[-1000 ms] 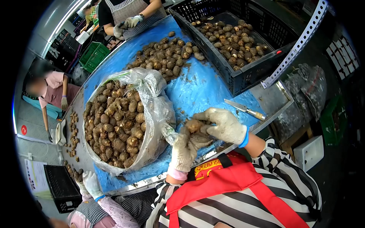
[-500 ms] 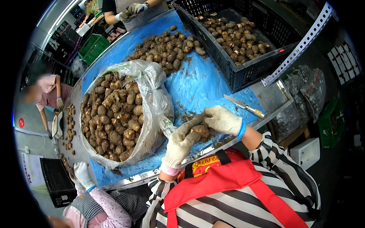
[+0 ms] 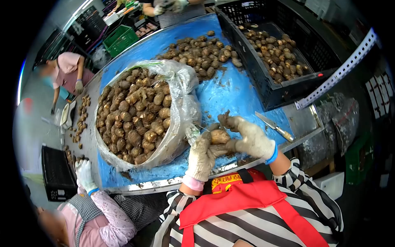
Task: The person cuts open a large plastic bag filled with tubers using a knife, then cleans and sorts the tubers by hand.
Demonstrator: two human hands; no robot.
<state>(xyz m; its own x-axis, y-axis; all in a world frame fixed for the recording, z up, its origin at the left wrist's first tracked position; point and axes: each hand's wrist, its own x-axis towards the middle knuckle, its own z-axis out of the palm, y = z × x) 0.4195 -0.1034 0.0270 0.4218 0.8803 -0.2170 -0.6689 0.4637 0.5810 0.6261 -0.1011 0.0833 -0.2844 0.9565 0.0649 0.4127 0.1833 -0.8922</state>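
Note:
Gloved in dirty white, my left hand (image 3: 203, 155) is closed around a brown taro (image 3: 220, 136) above the near edge of the table. My right hand (image 3: 252, 139), gloved too with a blue band at the wrist, is just right of the taro. Its fingers are spread, with the thumb close to the taro's end; whether it touches cannot be told. A large clear plastic bag (image 3: 187, 94) stands left of my hands, packed with small hairy taros (image 3: 135, 115). Right of my right hand lies a knife (image 3: 273, 125) with a wooden handle.
Loose taros (image 3: 201, 53) are heaped on the blue sheet (image 3: 230, 90) behind the bag. A black crate (image 3: 284, 88) with more taros stands at the far right, beside a perforated metal strip (image 3: 341, 72). Co-workers stand at the left and far sides; a green crate (image 3: 120, 40) is behind.
My right hand has lifted off the taro and spread its fingers, baring more of it. The left hand keeps its hold. The whole view has shifted slightly as the head moved.

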